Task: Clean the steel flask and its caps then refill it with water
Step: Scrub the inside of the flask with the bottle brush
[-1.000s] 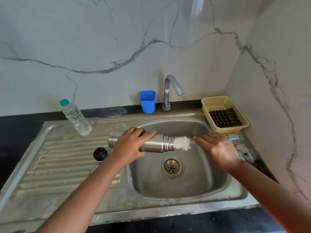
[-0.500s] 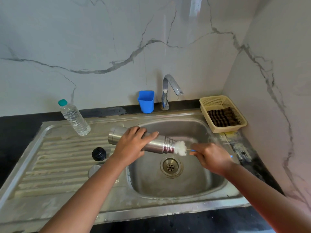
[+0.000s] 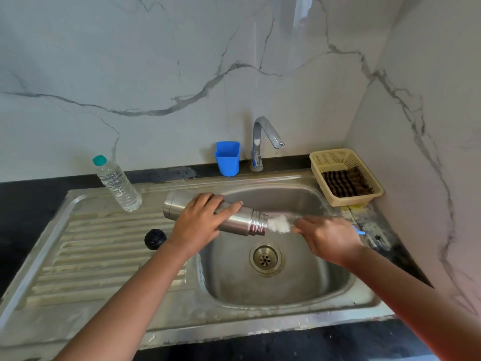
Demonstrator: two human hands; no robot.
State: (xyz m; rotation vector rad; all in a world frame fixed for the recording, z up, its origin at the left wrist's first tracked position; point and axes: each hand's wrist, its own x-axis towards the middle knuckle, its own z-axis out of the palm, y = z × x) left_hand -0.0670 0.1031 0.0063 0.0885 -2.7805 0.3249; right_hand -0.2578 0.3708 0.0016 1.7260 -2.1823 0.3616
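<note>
Since half a second ago the white brush head (image 3: 279, 224) has slid slightly further out of the steel flask (image 3: 235, 217), held level over the sink (image 3: 273, 287). The left hand (image 3: 199, 225) wraps its body; the right hand (image 3: 329, 237) grips the brush's handle, mostly hidden, bristles blurred.

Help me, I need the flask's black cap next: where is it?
The black cap sits on the ribbed drainboard, just left of the left hand, nearer than the water bottle.
</note>
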